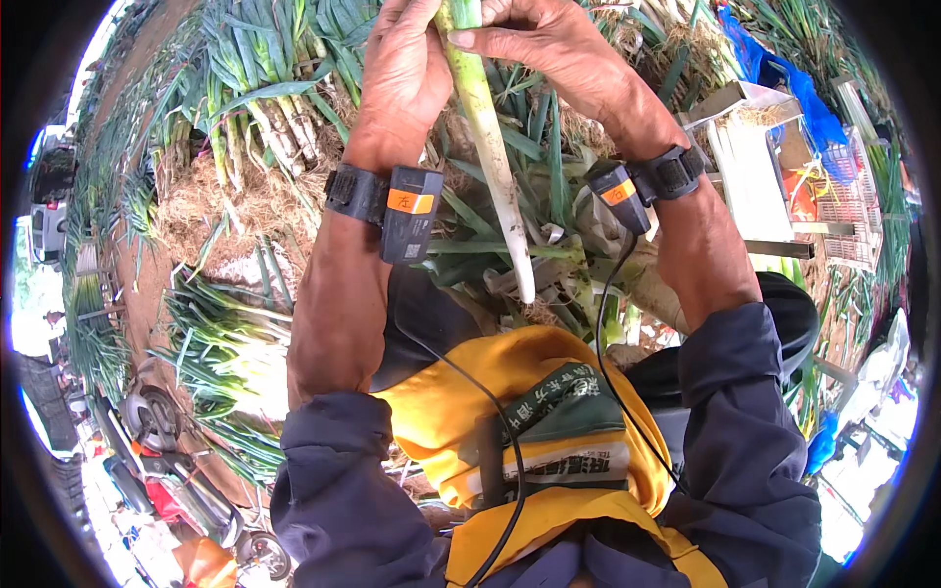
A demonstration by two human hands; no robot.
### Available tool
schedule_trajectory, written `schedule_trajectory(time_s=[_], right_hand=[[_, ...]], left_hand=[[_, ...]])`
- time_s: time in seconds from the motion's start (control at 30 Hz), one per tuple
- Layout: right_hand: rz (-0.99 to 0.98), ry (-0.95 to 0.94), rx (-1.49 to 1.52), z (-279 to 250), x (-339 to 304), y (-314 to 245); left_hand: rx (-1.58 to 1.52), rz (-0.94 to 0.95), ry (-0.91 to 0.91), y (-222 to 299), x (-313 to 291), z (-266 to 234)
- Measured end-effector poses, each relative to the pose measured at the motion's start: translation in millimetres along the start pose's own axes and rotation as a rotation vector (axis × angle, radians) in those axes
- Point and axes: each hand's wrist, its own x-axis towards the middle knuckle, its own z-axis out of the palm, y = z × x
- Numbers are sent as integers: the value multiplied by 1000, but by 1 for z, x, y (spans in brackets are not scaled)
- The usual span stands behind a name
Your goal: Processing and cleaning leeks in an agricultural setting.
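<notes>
Both of my hands hold one long leek [495, 167] upright in front of me, its white stalk hanging down toward my lap. My left hand [404, 69] wraps the stalk from the left near its green top. My right hand [544, 44] grips it from the right, thumb laid across the stalk. Each wrist wears a black strap with a small device marked orange. A yellow apron [510, 392] covers my lap below the leek's root end.
Piles of leeks [260, 78] lie on straw at the upper left, and another bundle [221, 353] lies at the left. Trimmed leaves [549, 265] litter the ground under my hands. A white crate [755, 167] and a blue sheet [784, 78] stand at the right. Scooters [176, 451] are parked lower left.
</notes>
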Motion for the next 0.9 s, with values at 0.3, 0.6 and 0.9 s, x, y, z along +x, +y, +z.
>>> schedule_trajectory(time_s=[0.3,0.6,0.9], right_hand=[[-131,105,-55,-10,-23,7],[201,151,-279,10,-76,-10],[777,-633,-1182,-39,-236,112]], left_hand=[[180,93,54,-5,7,14],[82,190,238,29,14,-13],[248,363,136,57,14,-26]])
